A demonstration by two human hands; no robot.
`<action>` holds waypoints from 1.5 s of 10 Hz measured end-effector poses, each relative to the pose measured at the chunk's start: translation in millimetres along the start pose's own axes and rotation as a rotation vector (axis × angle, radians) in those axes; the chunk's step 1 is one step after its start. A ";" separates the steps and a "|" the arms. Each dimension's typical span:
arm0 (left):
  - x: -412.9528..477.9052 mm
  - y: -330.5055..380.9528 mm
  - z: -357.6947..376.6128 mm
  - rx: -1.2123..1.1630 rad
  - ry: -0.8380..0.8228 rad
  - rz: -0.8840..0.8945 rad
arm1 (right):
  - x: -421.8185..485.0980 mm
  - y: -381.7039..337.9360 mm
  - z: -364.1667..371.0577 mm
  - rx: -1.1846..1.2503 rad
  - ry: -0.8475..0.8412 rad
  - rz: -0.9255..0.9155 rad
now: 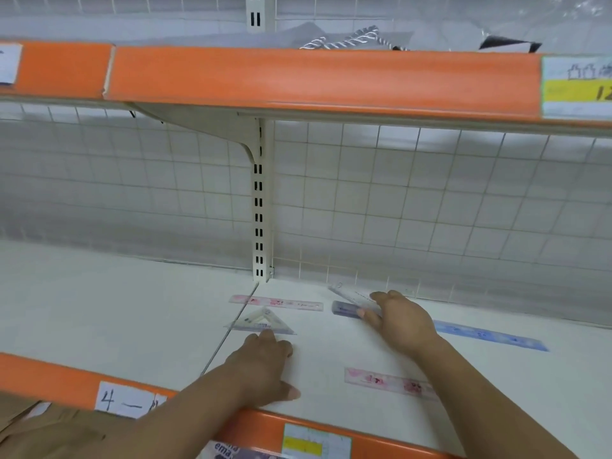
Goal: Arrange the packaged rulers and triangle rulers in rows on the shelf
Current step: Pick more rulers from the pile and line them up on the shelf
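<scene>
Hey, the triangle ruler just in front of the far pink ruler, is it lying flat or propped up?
Lying flat: the triangle ruler rests face-up on the shelf, with no edge visibly raised.

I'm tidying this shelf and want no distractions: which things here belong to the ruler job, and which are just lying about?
Job: back pink ruler, front pink ruler, blue ruler, purple ruler, triangle ruler by the left hand, clear triangle ruler in the right hand.
Lying about: striped cord, yellow price label, handwritten tag.

front pink ruler (387, 380) end behind forearm (463, 392), label (578, 86) cropped
</scene>
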State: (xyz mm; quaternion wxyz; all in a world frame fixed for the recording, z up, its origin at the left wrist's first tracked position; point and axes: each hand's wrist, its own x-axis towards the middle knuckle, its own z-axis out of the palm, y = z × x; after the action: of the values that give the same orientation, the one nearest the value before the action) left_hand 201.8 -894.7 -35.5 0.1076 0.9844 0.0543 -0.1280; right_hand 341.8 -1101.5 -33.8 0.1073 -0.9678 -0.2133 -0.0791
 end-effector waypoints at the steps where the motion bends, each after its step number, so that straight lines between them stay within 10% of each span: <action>1: -0.8 1.4 -0.6 0.006 -0.006 -0.007 | 3.8 0.3 1.3 0.025 0.006 -0.016; 15: 8.6 8.3 -11.9 0.088 -0.039 0.003 | -14.6 12.5 -3.5 0.156 -0.010 0.028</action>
State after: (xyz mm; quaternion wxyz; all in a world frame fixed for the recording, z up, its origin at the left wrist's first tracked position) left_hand 214.1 -899.4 -25.0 0.0656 0.9856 0.0449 -0.1495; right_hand 333.7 -1119.2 -35.5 0.1822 -0.9599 -0.2056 -0.0558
